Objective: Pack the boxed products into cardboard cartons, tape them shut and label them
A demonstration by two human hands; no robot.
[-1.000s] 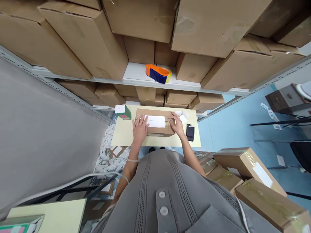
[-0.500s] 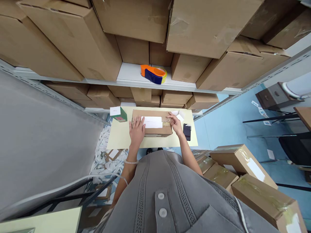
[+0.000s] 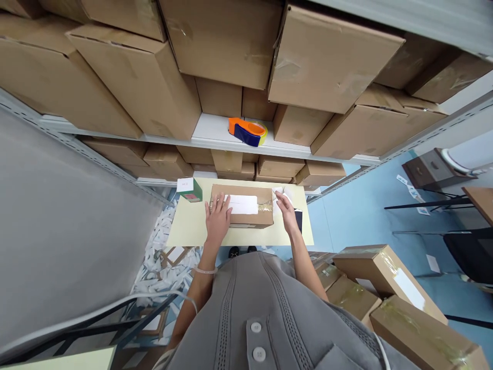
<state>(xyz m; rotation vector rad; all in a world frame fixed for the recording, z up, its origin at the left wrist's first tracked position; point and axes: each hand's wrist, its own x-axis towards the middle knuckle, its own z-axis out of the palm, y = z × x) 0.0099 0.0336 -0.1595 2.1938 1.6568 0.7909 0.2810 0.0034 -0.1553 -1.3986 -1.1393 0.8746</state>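
Note:
A brown cardboard box (image 3: 241, 190) lies on a pale yellow table (image 3: 188, 231), with a white label (image 3: 242, 204) and clear tape (image 3: 265, 206) across its top. My left hand (image 3: 217, 216) rests flat on the box's left end, fingers spread, touching the label's left edge. Just off the box's right end is my right hand (image 3: 287, 211), its fingers loosely bent and apart, with nothing visible in them. White paper pieces (image 3: 288, 192) lie right beside its fingertips. A dark phone (image 3: 299, 220) is partly hidden behind that hand.
A green and white small box (image 3: 190, 190) stands at the table's back left. An orange and blue tape dispenser (image 3: 248, 132) sits on the shelf (image 3: 215, 123) among cardboard cartons (image 3: 331, 67). More taped cartons (image 3: 408, 318) are stacked at my right; paper scraps (image 3: 162, 272) cover the floor at left.
My right hand has left the box's right end and shifted right, toward the white paper. My left hand stays on the box. The view has tilted up slightly.

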